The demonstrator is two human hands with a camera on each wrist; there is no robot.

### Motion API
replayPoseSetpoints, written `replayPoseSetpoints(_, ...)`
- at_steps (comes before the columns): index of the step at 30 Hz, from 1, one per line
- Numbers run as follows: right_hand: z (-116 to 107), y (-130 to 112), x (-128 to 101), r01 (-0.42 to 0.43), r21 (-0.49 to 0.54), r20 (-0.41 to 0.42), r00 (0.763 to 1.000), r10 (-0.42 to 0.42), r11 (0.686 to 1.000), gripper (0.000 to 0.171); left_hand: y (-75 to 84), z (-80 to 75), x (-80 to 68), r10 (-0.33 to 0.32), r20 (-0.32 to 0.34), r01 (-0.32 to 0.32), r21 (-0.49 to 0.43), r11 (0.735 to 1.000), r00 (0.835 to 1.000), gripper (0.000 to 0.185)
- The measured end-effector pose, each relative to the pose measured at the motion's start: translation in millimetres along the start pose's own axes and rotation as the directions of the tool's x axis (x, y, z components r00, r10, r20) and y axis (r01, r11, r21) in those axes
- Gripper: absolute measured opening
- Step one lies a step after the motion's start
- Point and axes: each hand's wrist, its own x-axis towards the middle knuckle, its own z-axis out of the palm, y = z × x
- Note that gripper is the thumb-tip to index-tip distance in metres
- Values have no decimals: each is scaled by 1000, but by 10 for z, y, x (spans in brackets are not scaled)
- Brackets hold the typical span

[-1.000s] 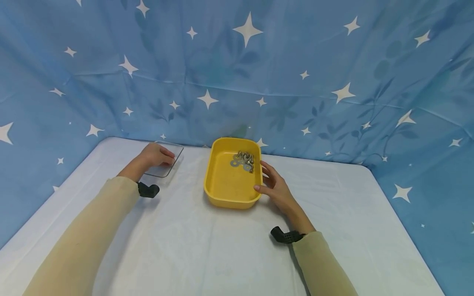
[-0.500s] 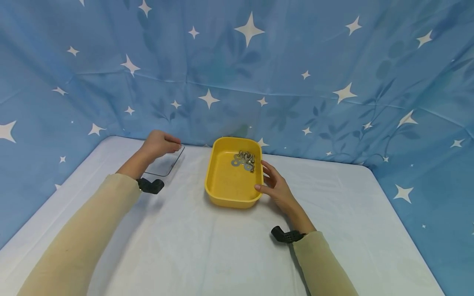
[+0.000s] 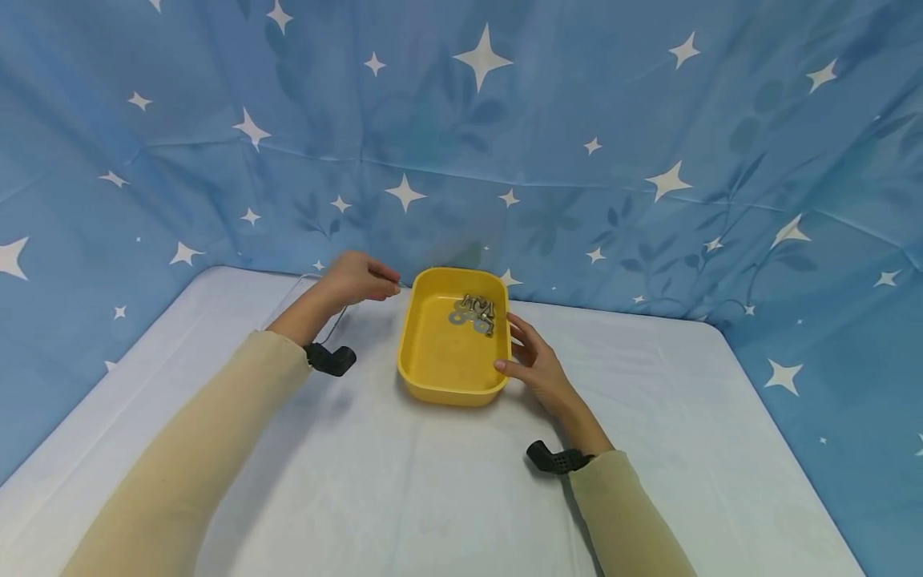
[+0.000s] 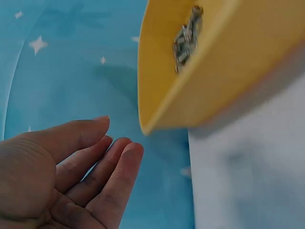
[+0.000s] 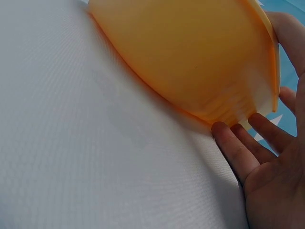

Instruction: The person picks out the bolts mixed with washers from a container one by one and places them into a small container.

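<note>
Head view: one yellow tray (image 3: 440,357), smooth, plastic-looking, a rounded rectangle with raised walls, on the far middle of the bench (image 3: 447,497), which wears a white cloth; long axis near to far, short ends facing near and far. In its far right part, one small heap: silvery screws (image 3: 476,304), several, overlapping too much to count, and flat ring-shaped washers (image 3: 457,318), at least three made out, grey, on the floor of the tray. Two hands. Right hand (image 3: 541,369) at the tray's right wall, thumb over the rim, fingers outside, gripping it. Left hand (image 3: 356,279) just beside the far left corner, fingers bent. One thin-edged rectangular frame (image 3: 335,326) at far left, partly hidden by that hand and its wrist; material unclear. Two black wrist devices (image 3: 330,361), two pale yellow-green sleeves (image 3: 195,449). Behind, one blue curtain (image 3: 577,120), creased fabric, white four-pointed stars, leaf shapes. Left wrist view: left hand with thumb and fingers loosely curved, narrow gap between thumb and forefinger, curtain showing through; tray corner near the fingertips, metal heap blurred inside. Right wrist view: fingertips on the tray's glossy, slightly translucent outer wall, thumb at the rim; cloth finely woven below.
</note>
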Motion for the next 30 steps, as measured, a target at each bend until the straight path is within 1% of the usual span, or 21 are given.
replayPoseSetpoints(3,-18,-6,7,8,-4,3,1000,-8,1000,84,125,112,47,26,25,-26,-11,1000,999,39)
replayPoseSetpoints(7,-36,-8,19,6,-10,2,1000,-6,1000,84,267,295,113,54,56,-50,-68,996,997,37)
replayPoseSetpoints(10,-25,-2,22,-15,-22,-7,1000,14,1000,84,313,482,165,78,81,-67,-128,989,994,36)
replayPoseSetpoints(12,-8,2,18,-32,-23,-11,999,32,999,84,334,608,177,99,100,-84,-145,986,990,35)
replayPoseSetpoints(17,9,17,6,-45,10,-12,999,46,999,83,400,884,232,125,119,-104,-168,980,985,38)
replayPoseSetpoints(21,0,13,5,-37,3,-11,999,37,999,82,462,1034,312,118,128,-97,-158,983,985,37)
replayPoseSetpoints(23,-3,3,4,-34,2,-10,999,34,999,82,480,1082,358,111,119,-98,-104,990,987,35)
replayPoseSetpoints(26,-2,-5,-2,-26,7,-10,1000,26,1000,82,490,1137,429,86,112,-81,-46,996,990,31)
replayPoseSetpoints(28,5,-6,-7,-26,9,-9,1000,26,1000,82,493,1169,472,66,122,-65,-11,998,990,29)
replayPoseSetpoints(30,13,-3,-10,-26,7,-6,1000,26,1000,83,486,1206,523,37,141,-36,-11,999,989,26)
